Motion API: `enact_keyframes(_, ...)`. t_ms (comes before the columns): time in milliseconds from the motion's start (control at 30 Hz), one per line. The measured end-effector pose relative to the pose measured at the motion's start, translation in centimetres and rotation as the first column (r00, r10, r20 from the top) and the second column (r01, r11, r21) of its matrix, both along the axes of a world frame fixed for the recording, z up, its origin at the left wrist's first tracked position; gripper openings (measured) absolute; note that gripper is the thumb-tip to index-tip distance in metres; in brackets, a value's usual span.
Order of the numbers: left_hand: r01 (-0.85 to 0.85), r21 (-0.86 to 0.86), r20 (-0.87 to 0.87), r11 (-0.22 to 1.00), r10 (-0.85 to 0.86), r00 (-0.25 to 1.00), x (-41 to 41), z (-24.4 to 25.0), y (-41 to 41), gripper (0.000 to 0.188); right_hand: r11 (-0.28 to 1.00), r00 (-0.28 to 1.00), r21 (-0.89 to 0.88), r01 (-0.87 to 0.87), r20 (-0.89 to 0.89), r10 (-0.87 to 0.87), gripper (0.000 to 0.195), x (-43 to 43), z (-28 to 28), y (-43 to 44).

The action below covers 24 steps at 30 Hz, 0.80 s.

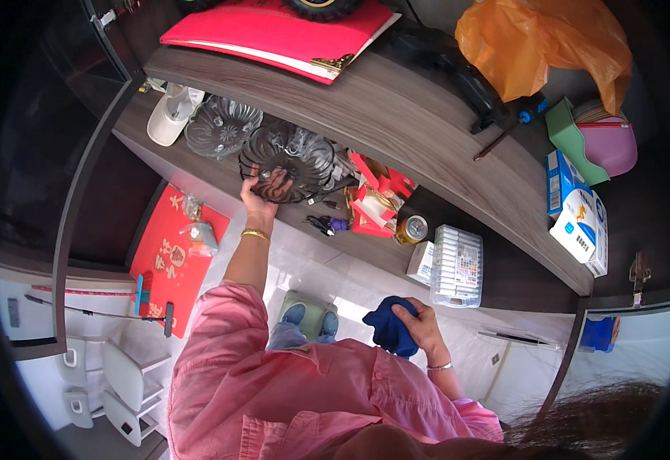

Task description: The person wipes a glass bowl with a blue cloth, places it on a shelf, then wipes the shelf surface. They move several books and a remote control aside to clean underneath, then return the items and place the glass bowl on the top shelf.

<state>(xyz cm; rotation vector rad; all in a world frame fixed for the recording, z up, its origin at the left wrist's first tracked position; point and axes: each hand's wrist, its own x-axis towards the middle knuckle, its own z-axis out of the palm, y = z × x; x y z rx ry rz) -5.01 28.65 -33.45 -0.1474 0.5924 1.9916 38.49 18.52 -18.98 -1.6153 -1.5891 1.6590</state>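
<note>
My left hand (266,190) reaches to the lower shelf and grips the near rim of a dark translucent fluted bowl (289,158); its fingers show through the bowl. Beside it on the left sits a clear fluted glass dish (224,125). Crumpled clear plastic (314,146) shows at the bowl's right side, partly hidden. In my right hand (424,328) a bunched dark blue cloth (391,326) is held in front of my body, apart from the shelf.
Along the lower shelf (335,244) are a white cap (168,118), a cable (320,224), an opened red box (376,207), a can (411,229) and a marker case (457,266). Above, the shelf board (404,98) bears a red album (277,34). My feet stand on a green stool (310,313).
</note>
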Motion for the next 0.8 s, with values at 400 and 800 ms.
enact_keyframes(400, 0.01, -0.096, -0.056, 0.995, -0.016, 0.998, 0.4, -0.1, 1.7, 0.063, 0.999, 1.0, 0.038, -0.024, -0.004, 0.024, 0.032, -0.5, -0.3, 1.0)
enact_keyframes(800, 0.582, -0.134, -0.247, 0.802, -0.596, 0.764, 11.8, 10.0, -13.6, 0.088, 0.942, 0.954, 0.334, -0.003, -0.283, 0.104, 0.037, -7.9, 4.6, 3.3)
